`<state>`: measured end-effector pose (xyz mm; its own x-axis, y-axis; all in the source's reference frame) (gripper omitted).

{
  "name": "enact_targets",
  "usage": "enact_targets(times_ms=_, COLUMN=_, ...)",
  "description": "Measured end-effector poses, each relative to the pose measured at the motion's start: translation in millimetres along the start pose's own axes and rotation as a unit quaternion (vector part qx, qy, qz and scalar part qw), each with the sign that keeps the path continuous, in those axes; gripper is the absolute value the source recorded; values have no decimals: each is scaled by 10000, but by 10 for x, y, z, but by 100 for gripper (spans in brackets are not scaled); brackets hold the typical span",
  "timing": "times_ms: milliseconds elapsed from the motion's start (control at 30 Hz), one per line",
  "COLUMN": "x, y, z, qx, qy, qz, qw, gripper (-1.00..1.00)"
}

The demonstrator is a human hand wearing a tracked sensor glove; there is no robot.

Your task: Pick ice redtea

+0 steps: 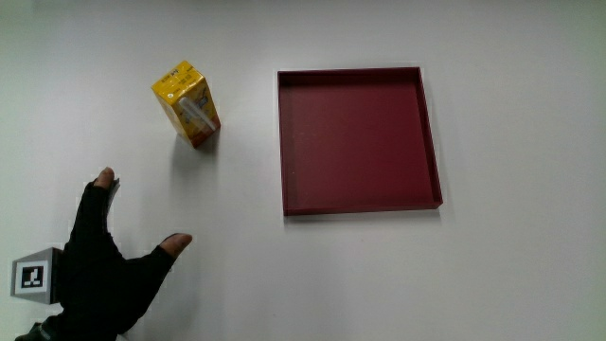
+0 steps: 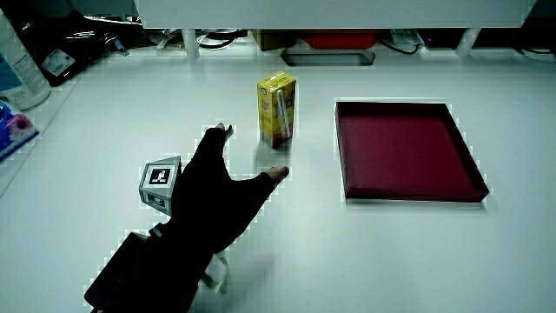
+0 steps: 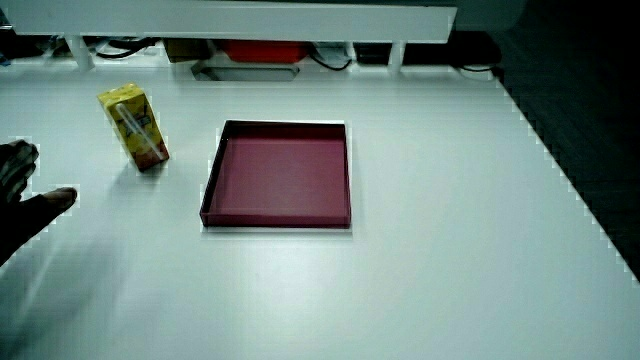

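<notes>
The ice redtea is a small yellow drink carton (image 1: 188,103) with a straw on its side, standing upright on the white table beside the red tray; both side views show the carton (image 2: 276,108) (image 3: 134,128). The gloved hand (image 1: 115,262) is over the table, nearer to the person than the carton and apart from it. Its fingers are spread with the thumb stretched out, and it holds nothing. A patterned cube (image 2: 160,183) sits on its back. In a side view only part of the hand (image 3: 28,204) shows.
A shallow square red tray (image 1: 287,142) lies beside the carton with nothing in it; both side views show the tray (image 2: 347,174) (image 3: 212,190). A low partition with cables and boxes under it runs along the table's edge farthest from the person.
</notes>
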<state>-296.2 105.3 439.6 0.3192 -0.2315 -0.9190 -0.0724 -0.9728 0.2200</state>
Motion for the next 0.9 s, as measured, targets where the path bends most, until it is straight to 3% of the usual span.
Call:
enact_targets(times_ms=33, x=-64, y=26, z=18, qx=-3, qy=153, qz=21, qw=9999, gripper=0)
enact_targets(times_ms=67, x=-34, y=53, z=1, qx=-41, qy=19, qz=23, qw=10000, gripper=0)
enact_targets(times_ms=100, x=-97, y=83, z=16, qx=-51, qy=129, qz=44, qw=9999, gripper=0)
enact_targets(times_ms=167, x=-70, y=153, z=-12, qx=-154, qy=-121, qz=-56, qw=9998, gripper=0)
enact_targets(times_ms=200, x=-107, y=185, z=-4, qx=-195, qy=-33, qz=-47, qw=9998, gripper=0)
enact_targets(times_ms=267, x=-116, y=252, z=-25, qx=-257, qy=-196, qz=-76, qw=9994, gripper=0)
enact_targets(times_ms=333, x=-176, y=332, z=-19, qx=-290, qy=-40, qz=-112, qw=9995, gripper=0)
enact_targets(times_ms=400, x=-141, y=398, z=-43, qx=-297, qy=-184, qz=-73, qw=9994, gripper=0)
enact_targets(times_ms=533, x=-254, y=564, z=-31, qx=-402, qy=84, qz=40, qw=9991, gripper=0)
enact_targets(times_ms=600, x=-172, y=640, z=-76, qx=-501, qy=-173, qz=-92, qw=9986, gripper=0)
enact_targets(times_ms=833, x=-221, y=890, z=-95, qx=-518, qy=-210, qz=57, qw=9984, gripper=0)
enact_targets(times_ms=867, x=-245, y=926, z=-95, qx=-492, qy=-168, qz=180, qw=9985, gripper=0)
enact_targets(times_ms=900, x=-205, y=954, z=-118, qx=-503, qy=-281, qz=141, qw=9982, gripper=0)
